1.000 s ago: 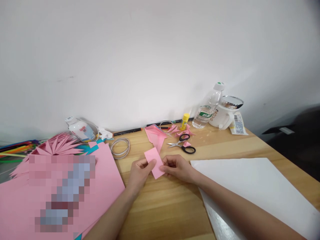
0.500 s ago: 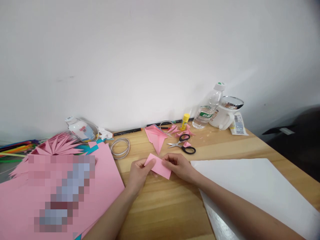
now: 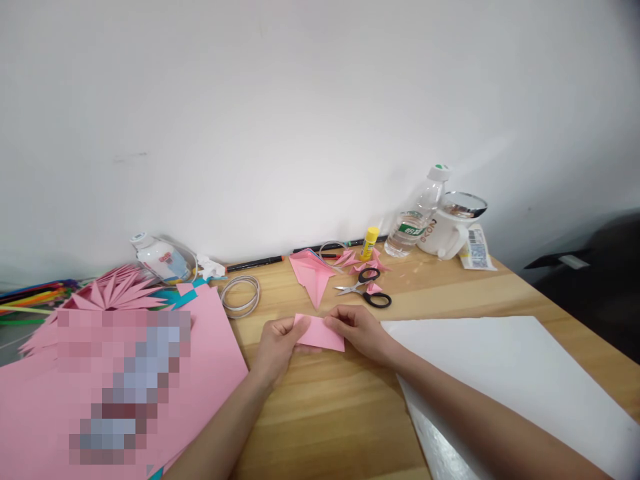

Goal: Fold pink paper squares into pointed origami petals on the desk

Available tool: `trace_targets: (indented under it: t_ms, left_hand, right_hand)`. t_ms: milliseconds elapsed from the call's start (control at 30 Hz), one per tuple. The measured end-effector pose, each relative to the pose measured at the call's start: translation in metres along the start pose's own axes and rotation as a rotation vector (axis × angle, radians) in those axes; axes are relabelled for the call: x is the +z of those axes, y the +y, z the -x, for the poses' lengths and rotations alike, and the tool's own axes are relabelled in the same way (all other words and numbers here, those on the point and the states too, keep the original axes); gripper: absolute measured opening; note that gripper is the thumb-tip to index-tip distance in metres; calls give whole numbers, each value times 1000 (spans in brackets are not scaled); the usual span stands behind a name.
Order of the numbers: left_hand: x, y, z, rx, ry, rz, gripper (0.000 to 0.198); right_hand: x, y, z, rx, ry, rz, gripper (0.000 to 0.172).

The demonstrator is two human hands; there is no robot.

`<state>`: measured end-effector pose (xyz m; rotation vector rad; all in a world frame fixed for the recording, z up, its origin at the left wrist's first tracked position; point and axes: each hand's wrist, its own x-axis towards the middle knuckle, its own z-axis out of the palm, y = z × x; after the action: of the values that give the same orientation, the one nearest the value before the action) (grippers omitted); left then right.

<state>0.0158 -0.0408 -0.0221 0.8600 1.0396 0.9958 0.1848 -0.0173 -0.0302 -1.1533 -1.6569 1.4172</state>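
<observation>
A small rectangular piece of pink paper (image 3: 321,335) is held between my two hands, above the wooden table. My left hand (image 3: 279,343) pinches its left end, thumb on top. At the upper right edge, my right hand (image 3: 361,332) grips it between thumb and fingers; the fingertips beneath are hidden. Just beyond the hands lies a folded pink paper shape (image 3: 314,275) with its point towards me. Black-handled scissors (image 3: 367,288) lie to the right of that shape, blades partly apart.
A yellow glue stick (image 3: 369,244) stands among small pink paper pieces near the wall. Further right are a water bottle (image 3: 413,217) and a white mug (image 3: 443,235). White board (image 3: 500,373) covers the right side; pink sheets (image 3: 215,373) lie left, near a coiled cable (image 3: 241,296).
The pink paper has turned slightly in my hands, so its long edge lies closer to level. Both hands keep their pinch and have barely moved.
</observation>
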Motion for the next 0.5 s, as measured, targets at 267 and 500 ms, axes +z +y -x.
trace_targets:
  t_ms: [267,500]
  left_hand:
    - [0,-5,-1,5,-15,7,26]
    - [0,-5,-1,-27,7,-34,32]
  right_hand:
    - [0,0,1,-24,27,-11,29]
    - [0,0,1,-31,11,-16,24]
